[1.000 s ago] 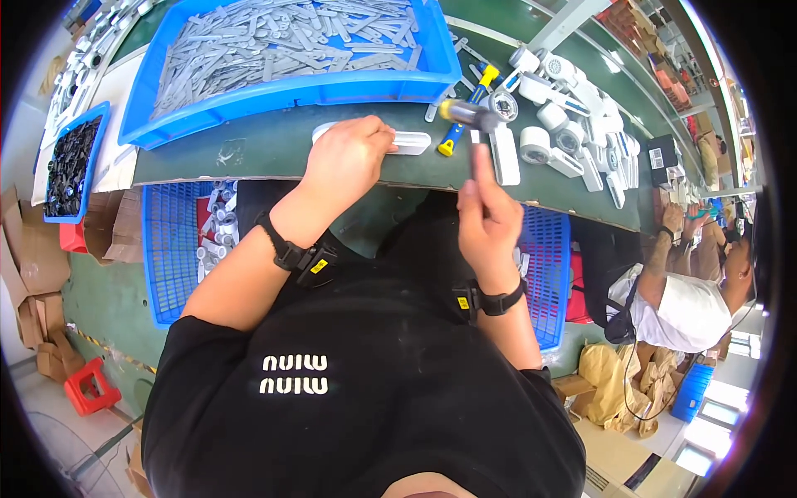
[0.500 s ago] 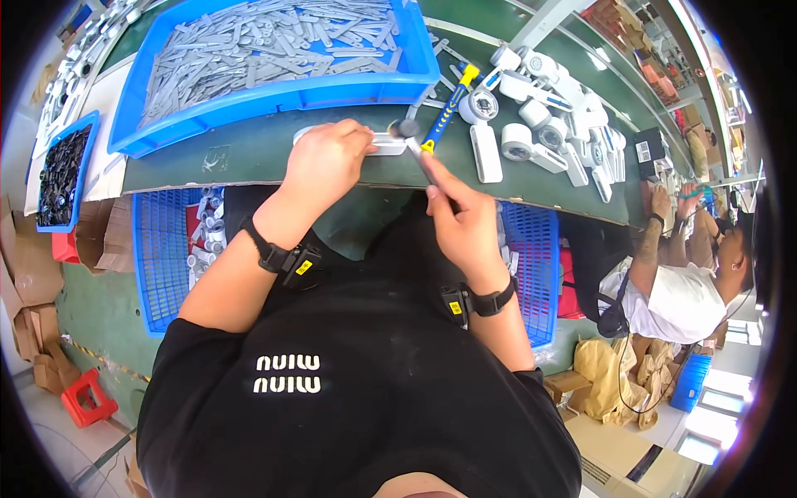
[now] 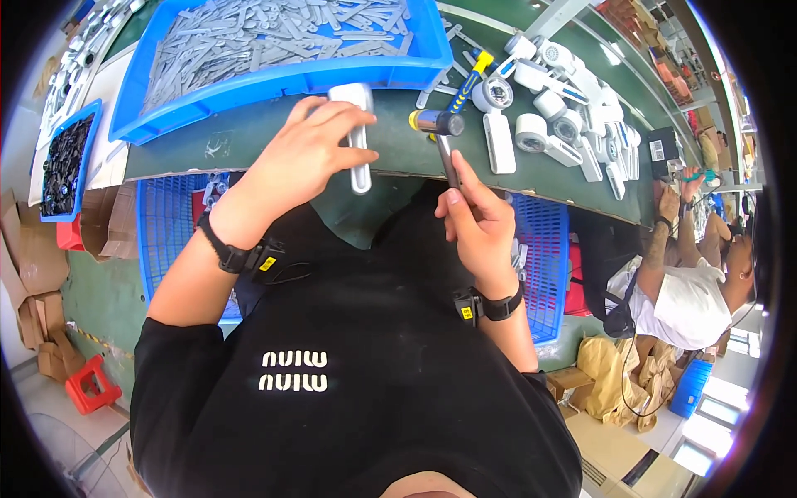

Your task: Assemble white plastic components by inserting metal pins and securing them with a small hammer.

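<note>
My left hand holds a long white plastic housing between thumb and fingers, over the table's near edge. The piece is raised nearly upright, wide end away from me and slightly blurred. My right hand is closed on the dark handle of a small mallet, whose head has one yellow face and one black face. The mallet head is apart from the housing, to its right. Behind it a tool with a blue and yellow handle lies on the table, its near end partly hidden.
A blue tray of grey plastic strips stands at the back. White round-headed devices are heaped on the green table to the right. A smaller blue tray holds black parts at left. Blue crates stand below. Another person works at far right.
My left hand has lifted the housing off the table and turned it from lying sideways to nearly upright. The mallet head has moved right, away from it.
</note>
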{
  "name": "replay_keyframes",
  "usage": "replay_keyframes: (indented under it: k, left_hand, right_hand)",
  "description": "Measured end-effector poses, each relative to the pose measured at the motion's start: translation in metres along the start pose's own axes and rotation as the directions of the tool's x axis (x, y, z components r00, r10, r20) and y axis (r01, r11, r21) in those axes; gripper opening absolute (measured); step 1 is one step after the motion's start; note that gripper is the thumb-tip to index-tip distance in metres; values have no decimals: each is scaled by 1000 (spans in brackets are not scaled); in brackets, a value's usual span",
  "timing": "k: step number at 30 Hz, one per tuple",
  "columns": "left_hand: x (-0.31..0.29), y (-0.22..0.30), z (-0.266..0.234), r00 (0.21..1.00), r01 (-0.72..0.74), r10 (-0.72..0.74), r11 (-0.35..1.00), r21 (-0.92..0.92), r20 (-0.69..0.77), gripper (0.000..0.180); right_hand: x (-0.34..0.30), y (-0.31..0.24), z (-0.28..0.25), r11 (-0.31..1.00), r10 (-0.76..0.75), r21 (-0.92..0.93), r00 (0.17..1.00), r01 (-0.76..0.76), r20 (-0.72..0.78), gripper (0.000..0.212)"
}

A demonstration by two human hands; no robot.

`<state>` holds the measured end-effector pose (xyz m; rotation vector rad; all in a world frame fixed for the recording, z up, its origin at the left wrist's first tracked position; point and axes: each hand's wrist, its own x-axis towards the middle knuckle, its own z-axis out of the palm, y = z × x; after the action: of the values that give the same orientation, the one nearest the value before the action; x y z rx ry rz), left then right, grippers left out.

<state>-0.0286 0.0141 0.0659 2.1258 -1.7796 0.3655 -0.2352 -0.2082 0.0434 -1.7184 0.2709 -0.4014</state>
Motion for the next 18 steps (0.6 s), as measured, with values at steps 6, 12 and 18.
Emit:
replay_keyframes:
  k: [6,12,18]
  left_hand:
    - [-21,15,15,782,565,-615,769,-298,-104,26]
    - [-27,-3,47,819,424,-481,874,-236,-312,26]
    - [-25,-25,66,850,252,-327,941,-226,-412,23]
  right_hand:
    - [9,-6,12,998,67,18,998,-67,-1,58]
    - [21,-2,26,998,63,-4,998,-63,16,53]
    - [36,-25,32,943,-190,-272,981,190,28,58]
